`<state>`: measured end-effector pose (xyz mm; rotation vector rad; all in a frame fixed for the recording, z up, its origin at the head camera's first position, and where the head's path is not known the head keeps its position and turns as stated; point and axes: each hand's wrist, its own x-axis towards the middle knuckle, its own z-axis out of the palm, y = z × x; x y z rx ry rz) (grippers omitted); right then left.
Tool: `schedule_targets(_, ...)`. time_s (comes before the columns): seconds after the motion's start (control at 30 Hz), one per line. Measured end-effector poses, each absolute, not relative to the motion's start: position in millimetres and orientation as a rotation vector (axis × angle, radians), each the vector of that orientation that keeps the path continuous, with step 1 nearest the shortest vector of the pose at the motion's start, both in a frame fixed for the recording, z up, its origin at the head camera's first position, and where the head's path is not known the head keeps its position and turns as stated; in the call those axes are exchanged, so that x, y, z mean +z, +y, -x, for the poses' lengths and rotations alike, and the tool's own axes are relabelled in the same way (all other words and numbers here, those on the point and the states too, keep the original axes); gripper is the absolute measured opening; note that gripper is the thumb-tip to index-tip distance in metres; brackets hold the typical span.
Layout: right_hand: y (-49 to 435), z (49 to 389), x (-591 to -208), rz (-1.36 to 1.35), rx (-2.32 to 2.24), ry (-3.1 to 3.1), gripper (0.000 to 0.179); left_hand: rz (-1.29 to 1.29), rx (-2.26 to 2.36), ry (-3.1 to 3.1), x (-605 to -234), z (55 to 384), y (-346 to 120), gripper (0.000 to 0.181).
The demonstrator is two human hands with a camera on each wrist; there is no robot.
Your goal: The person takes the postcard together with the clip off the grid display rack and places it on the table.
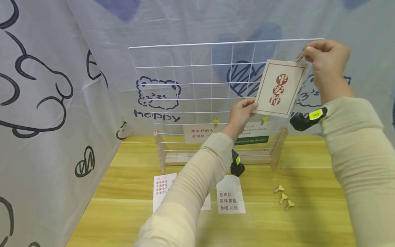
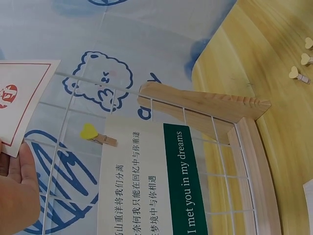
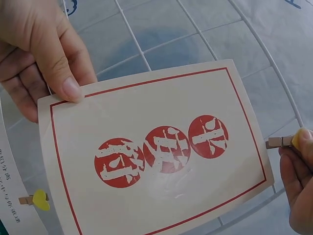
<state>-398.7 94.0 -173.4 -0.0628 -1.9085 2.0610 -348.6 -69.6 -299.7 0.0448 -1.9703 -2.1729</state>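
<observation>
A white card [image 1: 266, 92] with a red border and three red circles of characters is held up, tilted, before the right part of a white wire grid [image 1: 226, 43]. My left hand [image 1: 241, 115] pinches its lower left corner, thumb on the printed face. At the upper right corner, my right hand [image 1: 331, 61] pinches a small wooden clothespin [image 3: 280, 142] by its yellow heart end. The clothespin's tip meets the card's edge in the right wrist view. In the left wrist view, only part of the card [image 2: 29, 78] and the left fingers show.
Two cards hang low on the grid, one with a green band [image 2: 178, 161], held by heart clothespins [image 2: 98, 134]. A wooden base [image 1: 256, 159] carries the grid. Printed cards [image 1: 230, 192] lie on the table [image 1: 256, 226], with three heart clothespins [image 1: 283, 198] to their right. Patterned cloth [image 1: 102, 20] hangs behind.
</observation>
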Motion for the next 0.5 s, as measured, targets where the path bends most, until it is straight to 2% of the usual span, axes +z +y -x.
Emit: schedule_targets(0.5,102.4,387.5,-179.2,-0.059,2.342,-1.551,0.007,-0.014,-2.214,-1.986,-313.6,340.6,-76.6,0.022)
